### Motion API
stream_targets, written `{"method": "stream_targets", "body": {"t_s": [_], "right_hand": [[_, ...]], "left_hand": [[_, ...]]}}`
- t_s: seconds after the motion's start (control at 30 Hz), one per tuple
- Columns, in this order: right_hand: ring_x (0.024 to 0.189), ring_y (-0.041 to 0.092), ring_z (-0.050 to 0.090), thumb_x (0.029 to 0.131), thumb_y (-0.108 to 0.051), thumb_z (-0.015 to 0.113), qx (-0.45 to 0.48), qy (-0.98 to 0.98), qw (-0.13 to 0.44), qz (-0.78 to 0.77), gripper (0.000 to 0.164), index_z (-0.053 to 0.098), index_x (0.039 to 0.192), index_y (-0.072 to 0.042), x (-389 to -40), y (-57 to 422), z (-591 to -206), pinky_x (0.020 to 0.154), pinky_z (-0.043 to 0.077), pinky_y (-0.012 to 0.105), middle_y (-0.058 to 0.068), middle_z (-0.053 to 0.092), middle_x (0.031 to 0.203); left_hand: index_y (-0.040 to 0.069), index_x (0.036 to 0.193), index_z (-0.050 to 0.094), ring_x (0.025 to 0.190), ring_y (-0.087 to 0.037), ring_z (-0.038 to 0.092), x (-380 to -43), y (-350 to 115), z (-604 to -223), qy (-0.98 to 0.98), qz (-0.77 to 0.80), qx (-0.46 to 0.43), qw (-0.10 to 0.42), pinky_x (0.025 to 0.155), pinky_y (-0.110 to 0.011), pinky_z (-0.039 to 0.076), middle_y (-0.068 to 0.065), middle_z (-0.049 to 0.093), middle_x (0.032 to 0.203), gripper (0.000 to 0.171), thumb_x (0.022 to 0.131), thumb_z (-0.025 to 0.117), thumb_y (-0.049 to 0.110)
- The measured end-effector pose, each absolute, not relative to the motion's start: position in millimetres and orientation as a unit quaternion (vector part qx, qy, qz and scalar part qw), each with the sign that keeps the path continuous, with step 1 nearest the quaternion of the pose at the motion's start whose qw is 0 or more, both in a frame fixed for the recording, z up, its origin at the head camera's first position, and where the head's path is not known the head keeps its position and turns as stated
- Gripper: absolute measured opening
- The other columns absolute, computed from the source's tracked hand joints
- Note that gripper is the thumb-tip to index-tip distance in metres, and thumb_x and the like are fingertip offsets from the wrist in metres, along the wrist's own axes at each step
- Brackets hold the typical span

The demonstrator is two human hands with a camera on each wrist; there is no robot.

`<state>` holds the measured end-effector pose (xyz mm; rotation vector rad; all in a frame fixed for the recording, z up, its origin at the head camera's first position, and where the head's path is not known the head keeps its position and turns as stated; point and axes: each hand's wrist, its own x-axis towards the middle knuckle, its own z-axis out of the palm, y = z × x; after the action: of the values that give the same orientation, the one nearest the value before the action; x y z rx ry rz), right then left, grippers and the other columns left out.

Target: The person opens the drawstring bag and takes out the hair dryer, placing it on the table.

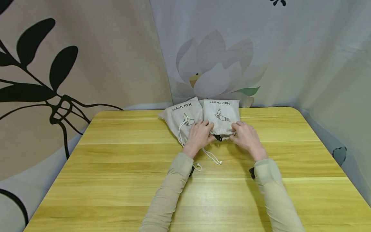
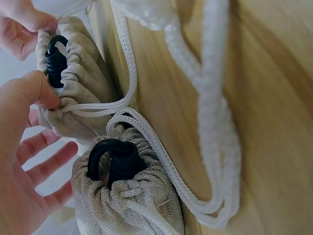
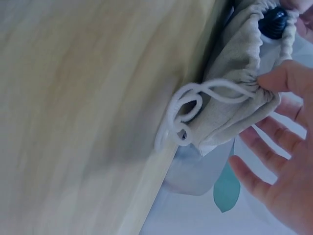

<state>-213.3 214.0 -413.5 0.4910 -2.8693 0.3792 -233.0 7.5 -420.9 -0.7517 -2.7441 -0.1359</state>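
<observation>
Two grey fabric drawstring bags printed "Hair Dryer" lie side by side at the table's far edge. My left hand pinches the left corner of the right bag's mouth between thumb and fingers. At the opposite corner my right hand pinches the fabric; its other fingers spread out in the right wrist view. The mouth is gathered but gapes, and a black cord end shows inside. Partly behind my left hand lies the left bag, its mouth bunched around another black cord loop.
White drawstrings trail from the bags over the wooden table toward me. A looped white string hangs from the right bag's right corner. Behind the table hangs a printed curtain, close to the bags.
</observation>
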Motion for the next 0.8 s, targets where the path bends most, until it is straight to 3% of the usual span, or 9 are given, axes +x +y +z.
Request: {"method": "stream_targets", "body": {"t_s": [0.33,0.8], "right_hand": [[0.079,0.025,0.054,0.075,-0.013,0.069,0.163,-0.972,0.100,0.138,0.016,0.059,0.086,-0.006,-213,220,-416,0.066,0.049,0.039,0.009,0.061,0.086],[0.072,0.025,0.050,0.077,-0.017,0.073,0.161,-0.971,0.125,0.125,0.021,0.054,0.077,-0.007,-214,213,-424,0.060,0.045,0.036,0.008,0.057,0.077]], "left_hand": [[0.019,0.096,0.058,0.087,-0.015,0.056,-234,8,-421,-0.954,-0.053,-0.265,0.130,0.079,-0.031,0.049,0.004,0.060,0.092,0.020,0.081,0.068,0.026],[0.019,0.099,0.058,0.090,-0.018,0.058,-233,9,-421,-0.952,-0.041,-0.267,0.145,0.080,-0.034,0.049,0.001,0.062,0.094,0.016,0.085,0.064,0.026]]}}
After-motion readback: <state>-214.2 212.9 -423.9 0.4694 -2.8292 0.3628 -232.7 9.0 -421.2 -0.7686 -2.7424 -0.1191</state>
